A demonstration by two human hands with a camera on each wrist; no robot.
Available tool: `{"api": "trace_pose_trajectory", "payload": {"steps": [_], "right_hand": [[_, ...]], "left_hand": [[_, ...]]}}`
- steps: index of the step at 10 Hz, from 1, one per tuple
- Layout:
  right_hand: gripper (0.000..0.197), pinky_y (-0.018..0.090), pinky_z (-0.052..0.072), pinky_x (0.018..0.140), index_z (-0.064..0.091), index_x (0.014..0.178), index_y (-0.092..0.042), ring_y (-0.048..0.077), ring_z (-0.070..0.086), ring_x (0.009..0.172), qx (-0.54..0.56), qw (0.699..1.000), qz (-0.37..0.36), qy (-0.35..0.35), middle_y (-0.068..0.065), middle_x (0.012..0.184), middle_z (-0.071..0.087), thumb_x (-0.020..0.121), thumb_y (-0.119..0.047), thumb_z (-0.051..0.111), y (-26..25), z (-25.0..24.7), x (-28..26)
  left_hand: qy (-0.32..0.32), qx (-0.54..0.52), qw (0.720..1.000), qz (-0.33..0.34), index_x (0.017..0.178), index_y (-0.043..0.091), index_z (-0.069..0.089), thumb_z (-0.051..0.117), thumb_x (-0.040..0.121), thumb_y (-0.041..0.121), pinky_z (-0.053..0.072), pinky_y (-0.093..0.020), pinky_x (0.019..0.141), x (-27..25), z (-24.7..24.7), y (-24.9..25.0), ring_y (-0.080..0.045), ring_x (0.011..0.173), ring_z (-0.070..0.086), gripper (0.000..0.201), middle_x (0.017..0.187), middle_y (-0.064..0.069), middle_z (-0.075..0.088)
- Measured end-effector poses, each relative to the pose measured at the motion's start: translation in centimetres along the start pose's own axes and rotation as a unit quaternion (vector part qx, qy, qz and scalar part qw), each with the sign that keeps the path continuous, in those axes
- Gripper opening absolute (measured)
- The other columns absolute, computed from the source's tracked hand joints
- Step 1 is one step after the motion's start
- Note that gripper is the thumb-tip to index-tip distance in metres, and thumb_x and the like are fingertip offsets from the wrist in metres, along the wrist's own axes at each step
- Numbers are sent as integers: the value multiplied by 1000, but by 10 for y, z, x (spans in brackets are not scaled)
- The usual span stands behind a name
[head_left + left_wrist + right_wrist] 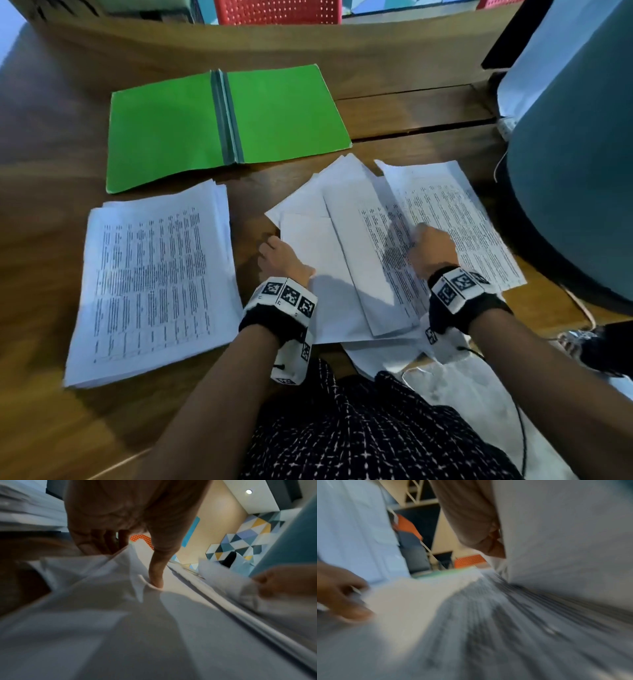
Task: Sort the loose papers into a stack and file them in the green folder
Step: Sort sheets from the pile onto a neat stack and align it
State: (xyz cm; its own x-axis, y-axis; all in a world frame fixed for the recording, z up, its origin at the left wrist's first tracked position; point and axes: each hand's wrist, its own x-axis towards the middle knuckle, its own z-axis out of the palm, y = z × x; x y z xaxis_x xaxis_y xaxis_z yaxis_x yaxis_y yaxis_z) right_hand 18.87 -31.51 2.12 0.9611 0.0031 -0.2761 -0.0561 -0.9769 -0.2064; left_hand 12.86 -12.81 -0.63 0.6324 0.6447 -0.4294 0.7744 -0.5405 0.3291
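The green folder [164,137] lies open and flat at the back of the wooden table. In front of it on the left is a squared stack of printed papers [150,281]. Several loose papers [342,240] are fanned out in front of me. My left hand [281,260] grips their left edge, with the thumb [156,566] on top and the fingers curled underneath. My right hand [433,250] pinches a printed sheet [455,205] and holds it raised off the pile; this sheet [565,534] stands up beside the thumb [471,520]. The folder's edge [436,573] shows behind.
A large teal-covered object [575,171] crowds the table's right side, with a cable beside it. A seam [411,133] runs across the table right of the folder. A red chair [277,12] stands beyond the far edge. More white sheets hang over the near edge [383,356].
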Motion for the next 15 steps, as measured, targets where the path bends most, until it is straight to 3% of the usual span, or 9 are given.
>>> {"api": "trace_pose_trajectory", "payload": {"steps": [1,3,5,7,9,11,12,13,15], "right_hand": [[26,35,47,78,54,111,4,37,60,103,-6,998,-63,-30,23,111,63,91,-6,40,-24,-3,-9],[83,53,33,104,20,142,-9,41,20,137,-80,984,-94,-132,16,152,17,80,-47,60,-53,37,-40],[68,45,40,100,24,137,-1,38,34,127,-91,989,-94,-73,20,141,32,82,-14,62,-42,31,-24],[33,33,42,95,48,121,7,36,51,119,76,992,-59,-81,24,127,53,91,-6,48,-13,-1,3],[37,34,41,97,46,125,3,38,50,119,106,991,-60,-54,23,128,54,89,-5,46,-13,-8,4],[28,29,43,84,51,116,1,32,55,111,125,983,-84,-108,20,120,57,89,-3,47,-29,-4,6],[38,24,39,68,53,113,3,23,54,90,188,958,-124,-175,18,108,60,93,-29,49,-40,-3,0],[64,37,44,94,48,130,-4,27,54,107,258,929,-143,-224,16,128,55,94,-54,33,-45,-11,-2],[68,32,53,65,54,115,-19,18,64,86,654,711,44,-255,4,114,61,89,-67,15,-32,-27,25]], "left_hand": [[105,4,994,-26,114,13,50,80,67,14,51,-34,77,-6,-1,3,-28,105,55,56,119,-12,55],[26,-3,1000,-10,137,7,30,68,81,7,43,-38,97,6,-1,11,-34,123,42,68,140,-17,32],[-21,45,999,3,134,4,30,81,68,27,35,-40,104,13,-10,13,-32,130,32,86,139,-16,30],[35,-71,992,94,134,7,43,60,87,20,40,-42,104,17,-13,23,-33,126,42,52,136,-19,41],[154,-140,967,144,83,-5,64,40,98,12,38,-14,62,11,-56,39,-32,92,60,33,107,-24,67],[364,-135,905,175,101,-6,64,42,95,18,27,-33,72,29,-165,52,-35,89,56,33,113,-25,65],[585,-173,755,239,77,-14,66,56,83,19,33,-29,70,36,-195,59,-31,77,60,35,77,-31,69],[561,-292,660,405,63,-10,65,58,79,16,30,-10,59,15,-196,66,-8,63,51,31,52,-1,64],[-23,-233,855,463,51,23,49,63,81,12,31,-11,51,-18,-104,64,15,46,43,35,43,23,53]]}}
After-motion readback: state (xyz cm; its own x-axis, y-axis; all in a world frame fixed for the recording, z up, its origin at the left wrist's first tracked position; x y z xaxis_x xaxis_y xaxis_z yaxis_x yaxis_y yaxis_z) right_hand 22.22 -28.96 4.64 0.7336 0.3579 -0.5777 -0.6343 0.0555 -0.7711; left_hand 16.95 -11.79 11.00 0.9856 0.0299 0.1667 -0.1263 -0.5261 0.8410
